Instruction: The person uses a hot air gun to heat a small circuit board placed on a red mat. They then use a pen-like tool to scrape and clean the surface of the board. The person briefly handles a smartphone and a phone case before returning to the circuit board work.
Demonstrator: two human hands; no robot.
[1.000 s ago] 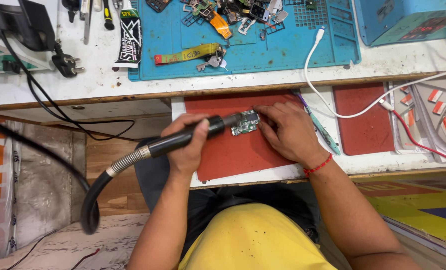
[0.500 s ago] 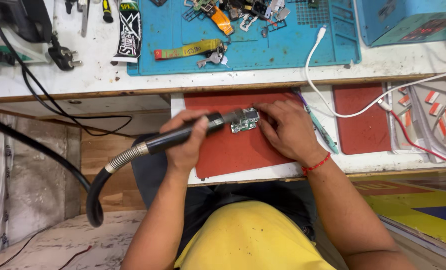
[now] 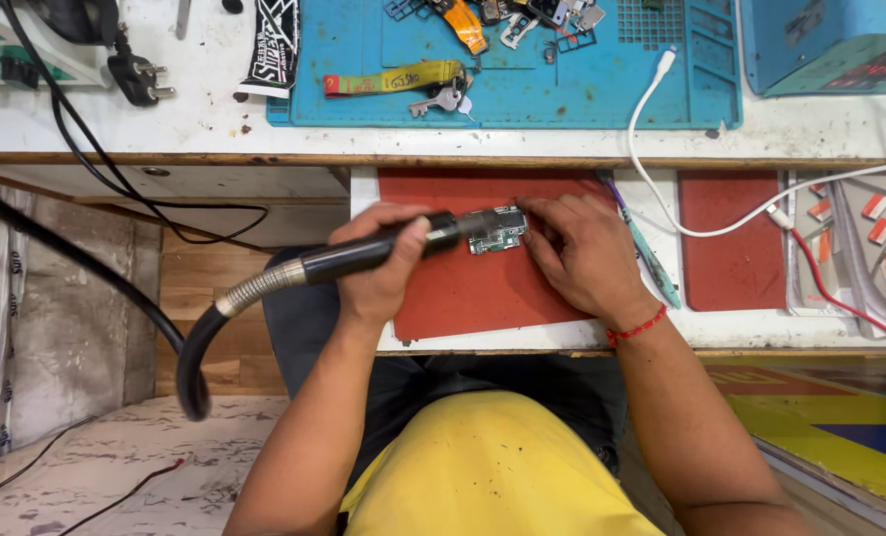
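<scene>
Here, in the head view, we see a small phone circuit board (image 3: 497,230) lying on the red mat (image 3: 482,293) of the pull-out shelf; it looks light, thin, stiff and fragile, best taken by its edges. Our left hand (image 3: 378,263) wraps closed around the black hot-air wand (image 3: 383,248), nozzle at the board, while our right hand (image 3: 582,248) pins the board's right edge with curled fingertips (image 3: 534,220).

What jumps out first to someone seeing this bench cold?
Dead centre, the left hand grips a black hot-air wand on a thick hose, its nozzle at a small circuit board that the right hand steadies on a red mat. Behind it, a blue work mat carries loose phone parts and a yellow strap with keys. A white cable loops across on the right.
</scene>
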